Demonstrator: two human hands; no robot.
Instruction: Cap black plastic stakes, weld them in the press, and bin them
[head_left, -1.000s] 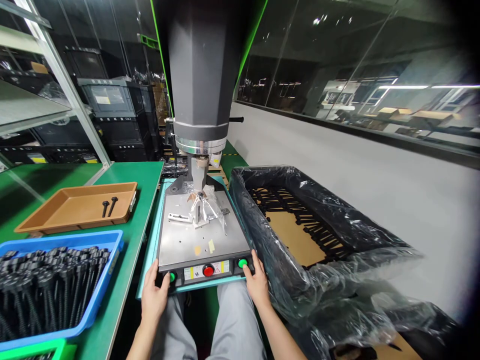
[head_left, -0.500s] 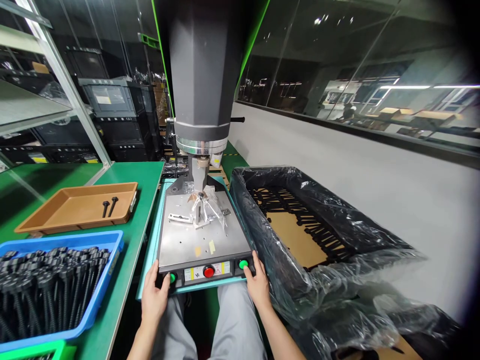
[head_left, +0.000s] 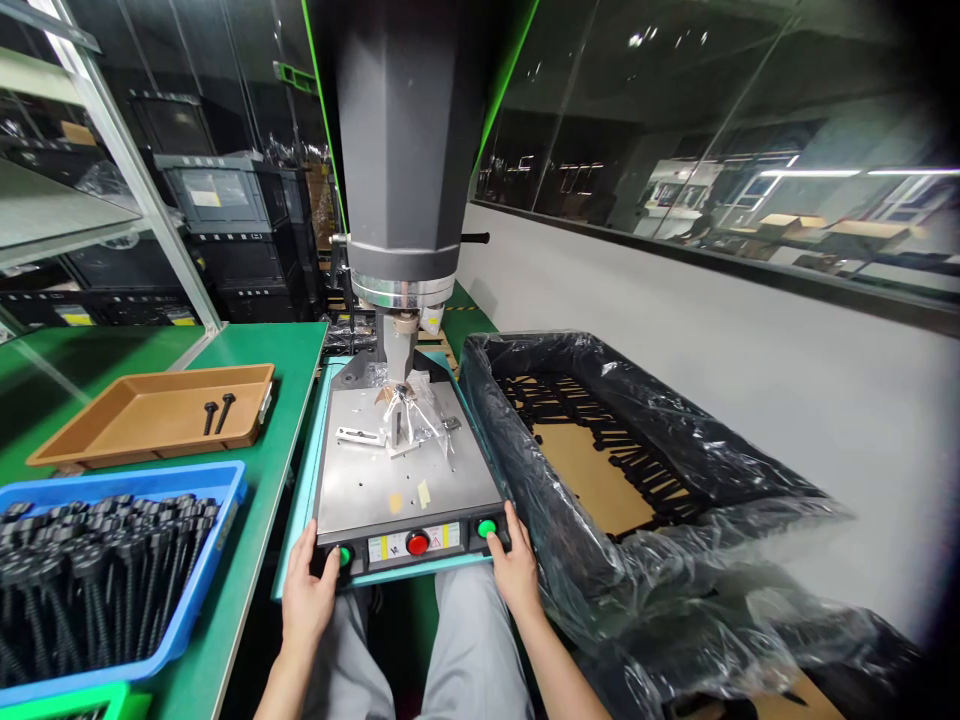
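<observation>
Both hands [head_left: 307,598] [head_left: 516,572] — at green buttons [head_left: 345,556] [head_left: 487,528], as before

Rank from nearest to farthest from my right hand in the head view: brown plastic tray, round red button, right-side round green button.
1. Right-side round green button, at your right hand.
2. Round red button, to its left.
3. Brown plastic tray, far left, on the green tabletop.

The base plate [head_left: 450,482] is satiny metal, the machine head [head_left: 405,150] matt, the liner [head_left: 645,555] crinkled, glossy plastic.
</observation>
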